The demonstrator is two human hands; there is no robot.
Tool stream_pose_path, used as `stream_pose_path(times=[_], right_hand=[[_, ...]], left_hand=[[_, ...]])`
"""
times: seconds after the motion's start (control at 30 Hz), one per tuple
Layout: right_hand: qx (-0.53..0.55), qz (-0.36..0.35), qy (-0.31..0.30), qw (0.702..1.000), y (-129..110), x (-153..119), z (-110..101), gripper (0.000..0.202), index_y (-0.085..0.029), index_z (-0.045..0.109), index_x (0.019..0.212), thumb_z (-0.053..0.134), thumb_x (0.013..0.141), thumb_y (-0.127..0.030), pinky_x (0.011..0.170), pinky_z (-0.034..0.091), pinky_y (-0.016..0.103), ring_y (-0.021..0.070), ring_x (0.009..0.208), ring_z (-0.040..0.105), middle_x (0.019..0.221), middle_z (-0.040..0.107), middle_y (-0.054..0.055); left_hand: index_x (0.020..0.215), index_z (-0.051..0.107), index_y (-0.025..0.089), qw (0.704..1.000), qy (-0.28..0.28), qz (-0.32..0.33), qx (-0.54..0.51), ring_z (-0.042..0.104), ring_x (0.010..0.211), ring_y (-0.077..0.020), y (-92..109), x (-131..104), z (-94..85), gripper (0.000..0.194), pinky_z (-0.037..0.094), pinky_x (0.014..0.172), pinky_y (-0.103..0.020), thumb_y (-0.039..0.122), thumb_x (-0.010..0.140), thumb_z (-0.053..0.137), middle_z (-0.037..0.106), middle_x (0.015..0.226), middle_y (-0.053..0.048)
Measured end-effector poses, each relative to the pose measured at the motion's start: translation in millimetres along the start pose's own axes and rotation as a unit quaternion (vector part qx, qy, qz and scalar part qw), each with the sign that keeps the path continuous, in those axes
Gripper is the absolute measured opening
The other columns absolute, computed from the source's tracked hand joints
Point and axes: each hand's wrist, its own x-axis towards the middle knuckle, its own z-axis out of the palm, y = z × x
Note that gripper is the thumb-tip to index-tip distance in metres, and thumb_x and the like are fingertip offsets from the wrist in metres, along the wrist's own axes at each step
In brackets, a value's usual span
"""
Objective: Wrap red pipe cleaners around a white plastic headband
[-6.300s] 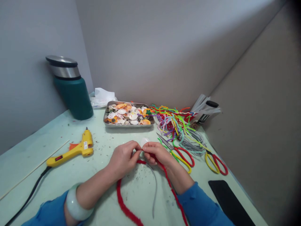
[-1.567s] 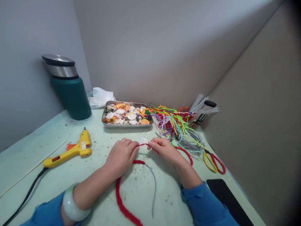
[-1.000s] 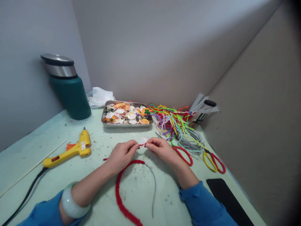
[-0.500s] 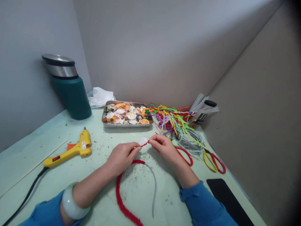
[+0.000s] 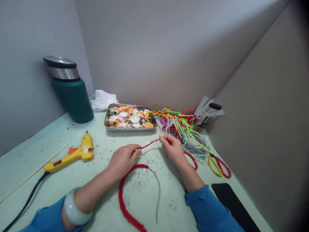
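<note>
A thin red pipe cleaner (image 5: 150, 143) is stretched between my two hands above the table. My left hand (image 5: 124, 160) pinches its left end, and my right hand (image 5: 172, 149) pinches the other end, a little higher. Just behind the strand a small whitish piece (image 5: 146, 142) shows faintly; I cannot make out what it is. Below the hands lies a curved headband (image 5: 122, 196), its left side wrapped in fuzzy red and its right side bare grey. Partly hidden behind my right wrist are red-handled scissors (image 5: 192, 160).
A yellow glue gun (image 5: 72, 156) and a thin stick (image 5: 33, 174) lie left, below a green bottle (image 5: 72, 96). A metal tray (image 5: 130, 129) of shells stands behind, beside coloured pipe cleaners (image 5: 173, 124). Red-and-yellow scissors (image 5: 219, 166) and a black flat object (image 5: 231, 203) lie right.
My right hand has moved right and slightly up, my left hand a little left. A longer length of the red pipe cleaner now shows between them. The headband stays in place.
</note>
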Motion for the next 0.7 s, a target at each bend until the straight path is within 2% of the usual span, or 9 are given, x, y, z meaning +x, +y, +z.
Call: stream_pose_path(times=[0.07, 0.13, 0.23, 0.3, 0.4, 0.5, 0.6, 0.7], right_hand=[[-0.058, -0.031, 0.038, 0.997, 5, 1, -2, 0.023, -0.018, 0.059, 0.074, 0.051, 0.083, -0.037, 0.056, 0.037, 0.026, 0.0143, 0.058, 0.046, 0.062, 0.054, 0.001], [-0.139, -0.095, 0.074, 0.983, 4, -2, -2, 0.022, -0.017, 0.062, 0.081, 0.049, 0.086, -0.035, 0.068, 0.04, 0.03, 0.0182, 0.071, 0.052, 0.075, 0.06, 0.005], [-0.275, -0.213, 0.13, 0.929, -6, -9, 0, 0.02, -0.018, 0.064, 0.097, 0.053, 0.085, -0.03, 0.088, 0.034, 0.041, 0.0256, 0.099, 0.049, 0.103, 0.06, 0.012], [-0.319, -0.272, 0.138, 0.897, -15, -15, 4, 0.022, -0.019, 0.062, 0.104, 0.055, 0.085, -0.027, 0.094, 0.029, 0.045, 0.0275, 0.107, 0.045, 0.111, 0.058, 0.012], [-0.319, -0.348, 0.083, 0.878, -25, -21, 12, 0.021, -0.019, 0.06, 0.106, 0.055, 0.085, -0.024, 0.098, 0.028, 0.045, 0.0251, 0.109, 0.046, 0.111, 0.059, 0.01], [-0.318, -0.382, -0.001, 0.868, -27, -25, 20, 0.02, -0.018, 0.059, 0.105, 0.052, 0.088, -0.024, 0.098, 0.029, 0.044, 0.0231, 0.106, 0.049, 0.106, 0.062, 0.009], [-0.326, -0.381, -0.063, 0.863, -20, -26, 24, 0.016, -0.018, 0.06, 0.098, 0.047, 0.09, -0.02, 0.081, 0.038, 0.035, 0.0191, 0.086, 0.055, 0.089, 0.064, 0.007], [-0.326, -0.357, -0.091, 0.871, -13, -25, 23, 0.015, -0.017, 0.06, 0.094, 0.045, 0.09, -0.016, 0.067, 0.038, 0.028, 0.0168, 0.075, 0.054, 0.082, 0.062, 0.006]], left_hand=[[0.092, 0.066, 0.024, 0.999, -0.007, -0.015, 0.029, 0.063, 0.086, -0.0214, -1, 1, 0.2, 0.032, 0.04, 0.072, -0.028, 0.034, 0.089, 0.036, 0.071, 0.095, -0.004], [0.088, 0.066, 0.024, 0.998, -0.008, -0.028, 0.05, 0.063, 0.08, -0.0212, -2, 1, 0.4, 0.033, 0.039, 0.067, -0.028, 0.034, 0.09, 0.035, 0.071, 0.088, -0.004], [0.086, 0.065, 0.023, 0.998, -0.003, -0.043, 0.055, 0.062, 0.077, -0.0209, -4, 2, 1.3, 0.032, 0.037, 0.064, -0.028, 0.034, 0.089, 0.035, 0.071, 0.084, -0.004], [0.085, 0.065, 0.023, 0.998, 0.005, -0.05, 0.044, 0.061, 0.076, -0.0206, -5, 2, 2.4, 0.031, 0.037, 0.064, -0.027, 0.034, 0.089, 0.036, 0.071, 0.083, -0.004], [0.084, 0.064, 0.022, 0.999, 0.013, -0.038, 0.005, 0.06, 0.074, -0.0191, -5, 2, 3.9, 0.031, 0.037, 0.066, -0.027, 0.034, 0.089, 0.036, 0.07, 0.081, -0.003], [0.082, 0.063, 0.021, 0.999, -0.004, -0.006, -0.051, 0.059, 0.072, -0.0169, -4, 2, 4.4, 0.03, 0.037, 0.067, -0.025, 0.034, 0.089, 0.037, 0.069, 0.079, -0.002], [0.085, 0.064, 0.021, 0.996, -0.018, 0.007, -0.09, 0.058, 0.073, -0.0157, -1, 2, 3.9, 0.027, 0.037, 0.069, -0.024, 0.033, 0.088, 0.04, 0.068, 0.08, -0.001], [0.088, 0.063, 0.021, 0.995, -0.013, -0.006, -0.102, 0.056, 0.069, -0.0149, 0, 1, 2.9, 0.024, 0.037, 0.065, -0.024, 0.033, 0.087, 0.042, 0.066, 0.075, 0.001]])
